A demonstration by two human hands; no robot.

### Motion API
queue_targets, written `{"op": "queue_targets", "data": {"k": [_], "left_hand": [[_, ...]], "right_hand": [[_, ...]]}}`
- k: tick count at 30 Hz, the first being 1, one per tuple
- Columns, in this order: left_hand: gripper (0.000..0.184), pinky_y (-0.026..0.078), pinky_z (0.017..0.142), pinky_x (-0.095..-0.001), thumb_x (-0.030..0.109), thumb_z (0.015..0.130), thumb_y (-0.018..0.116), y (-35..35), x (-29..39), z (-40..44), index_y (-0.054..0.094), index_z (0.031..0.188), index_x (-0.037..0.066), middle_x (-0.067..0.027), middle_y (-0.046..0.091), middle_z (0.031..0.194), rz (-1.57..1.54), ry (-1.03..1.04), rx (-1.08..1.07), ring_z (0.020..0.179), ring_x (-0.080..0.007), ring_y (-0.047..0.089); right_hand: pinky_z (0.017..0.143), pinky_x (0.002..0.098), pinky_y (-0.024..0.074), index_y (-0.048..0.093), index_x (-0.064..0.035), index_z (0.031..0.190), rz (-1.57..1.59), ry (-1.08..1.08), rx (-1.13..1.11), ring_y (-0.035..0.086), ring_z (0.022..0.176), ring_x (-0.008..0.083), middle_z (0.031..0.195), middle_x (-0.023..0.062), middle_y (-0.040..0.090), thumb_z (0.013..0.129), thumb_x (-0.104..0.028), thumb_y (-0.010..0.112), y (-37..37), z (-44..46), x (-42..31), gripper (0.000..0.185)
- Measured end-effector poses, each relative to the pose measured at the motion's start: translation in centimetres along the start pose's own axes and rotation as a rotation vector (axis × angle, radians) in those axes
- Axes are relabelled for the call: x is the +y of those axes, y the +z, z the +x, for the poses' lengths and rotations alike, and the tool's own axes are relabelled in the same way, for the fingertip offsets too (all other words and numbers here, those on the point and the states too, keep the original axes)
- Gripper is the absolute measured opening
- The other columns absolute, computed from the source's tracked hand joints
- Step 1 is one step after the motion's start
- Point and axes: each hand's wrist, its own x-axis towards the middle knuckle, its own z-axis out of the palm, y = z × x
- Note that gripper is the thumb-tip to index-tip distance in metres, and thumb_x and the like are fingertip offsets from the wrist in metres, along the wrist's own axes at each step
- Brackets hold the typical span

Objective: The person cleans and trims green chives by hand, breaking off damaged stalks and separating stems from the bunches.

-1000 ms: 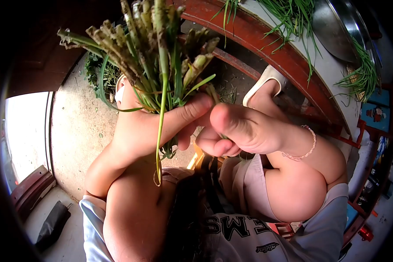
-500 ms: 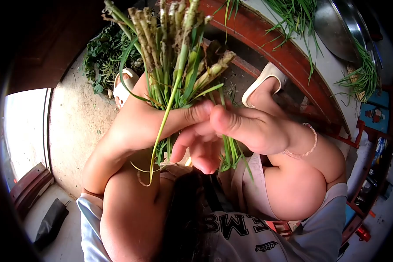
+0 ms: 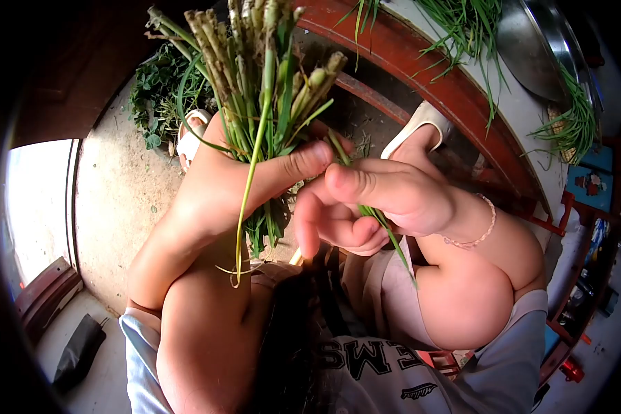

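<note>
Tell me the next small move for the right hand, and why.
Probably ease the right hand away from the bundle, taking its few green stalks along. The left hand grips the bundle, and the two hands sit close together, so drawing apart should keep the stalks from tangling with it.

A green, leafy bunch of long plant stalks [image 3: 255, 83], with cream stem ends streaked in brown.
One thin, yellow-green leaf blade [image 3: 244, 203] is paler than the slim, deep-green stalks [image 3: 394, 240]. The pink braided bracelet [image 3: 494, 215] is of soft tone, the curved wooden table edge [image 3: 428, 69] is red-brown, and the pale grey cloth shirt [image 3: 366, 393] carries black lettering.
</note>
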Motion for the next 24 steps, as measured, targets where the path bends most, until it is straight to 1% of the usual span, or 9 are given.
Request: {"op": "queue_targets", "data": {"k": [7,13,15,18,19,21,22,23,24], "left_hand": [[0.027,0.046,0.068,-0.0236,0.002,0.074,0.059,-0.3,-0.8,0.1,0.052,0.101,-0.002,-0.0066,0.059,0.085,0.181,0.108,0.057,0.077,-0.0118,0.055],[0.026,0.046,0.067,-0.0227,0.004,0.077,0.057,-0.2,0.2,0.4,0.053,0.101,-0.002,-0.0071,0.060,0.086,0.249,-0.142,0.044,0.077,-0.0116,0.056],[0.025,0.046,0.063,-0.0212,0.005,0.077,0.056,-0.2,-1.2,0.8,0.053,0.101,-0.002,-0.0058,0.060,0.082,0.234,0.225,0.161,0.074,-0.0095,0.056],[0.021,0.034,0.047,-0.0179,0.008,0.078,0.056,-0.2,-1.1,0.8,0.056,0.097,0.000,-0.0020,0.055,0.073,0.021,0.098,0.255,0.055,-0.0037,0.042],[0.019,0.032,0.045,-0.0180,0.009,0.078,0.056,-0.4,-1.5,1.1,0.056,0.094,-0.001,-0.0014,0.054,0.073,-0.061,0.127,0.264,0.052,-0.0043,0.039],[0.014,0.029,0.044,-0.0190,0.013,0.079,0.055,-0.5,-1.6,1.3,0.055,0.084,-0.001,0.0009,0.045,0.063,-0.171,0.118,0.323,0.050,-0.0061,0.035],[0.016,0.029,0.046,-0.0197,0.014,0.079,0.055,-0.4,-1.6,1.3,0.055,0.084,-0.001,0.0013,0.041,0.062,-0.199,0.105,0.321,0.050,-0.0065,0.035],[0.017,0.029,0.047,-0.0204,0.016,0.079,0.055,-0.5,-1.6,1.4,0.054,0.085,-0.001,0.0018,0.038,0.061,-0.226,0.091,0.321,0.050,-0.0070,0.034],[0.017,0.029,0.047,-0.0204,0.016,0.079,0.055,-0.6,-1.6,1.4,0.054,0.085,-0.001,0.0018,0.038,0.061,-0.228,0.092,0.319,0.050,-0.0070,0.034]], "right_hand": [[0.040,0.0200,0.0299,0.050,0.0036,0.090,0.144,-0.022,0.110,0.032,0.043,0.0056,0.054,-0.0030,0.032,0.089,-0.034,0.032,0.5,0.4,0.5,0.042],[0.031,0.0180,0.0199,0.048,0.0039,0.095,0.348,0.023,0.048,0.027,0.036,0.0021,0.050,-0.0041,0.029,0.088,-0.033,0.037,-0.8,0.2,0.4,0.039],[0.031,0.0178,0.0178,0.049,0.0026,0.093,0.317,0.025,0.078,0.026,0.036,0.0007,0.049,-0.0056,0.029,0.088,-0.034,0.038,-0.9,-0.1,-0.2,0.039],[0.031,0.0182,0.0192,0.049,0.0016,0.092,0.154,-0.260,0.135,0.025,0.034,0.0018,0.049,-0.0065,0.030,0.087,-0.041,0.034,-1.2,-0.5,-1.6,0.046],[0.040,0.0184,0.0324,0.048,0.0009,0.093,0.132,-0.381,0.195,0.038,0.045,0.0060,0.056,-0.0034,0.037,0.088,-0.042,0.033,-1.4,-0.6,-2.1,0.046],[0.058,0.0219,0.0416,0.048,-0.0005,0.096,0.016,-0.601,0.426,0.047,0.066,0.0115,0.069,-0.0001,0.043,0.088,-0.041,0.032,-1.0,-0.5,-3.0,0.045],[0.069,0.0254,0.0423,0.047,-0.0004,0.098,0.093,-0.623,0.417,0.046,0.081,0.0151,0.079,0.0022,0.045,0.088,-0.034,0.035,-1.0,-1.0,-3.3,0.037],[0.069,0.0254,0.0423,0.047,-0.0004,0.098,0.090,-0.623,0.420,0.046,0.081,0.0151,0.079,0.0022,0.045,0.088,-0.034,0.035,-1.2,-1.3,-3.6,0.037],[0.079,0.0337,0.0394,0.045,-0.0011,0.103,0.202,-0.699,0.393,0.048,0.089,0.0217,0.083,0.0068,0.051,0.089,-0.035,0.029,-1.4,-1.6,-3.8,0.041]]}}
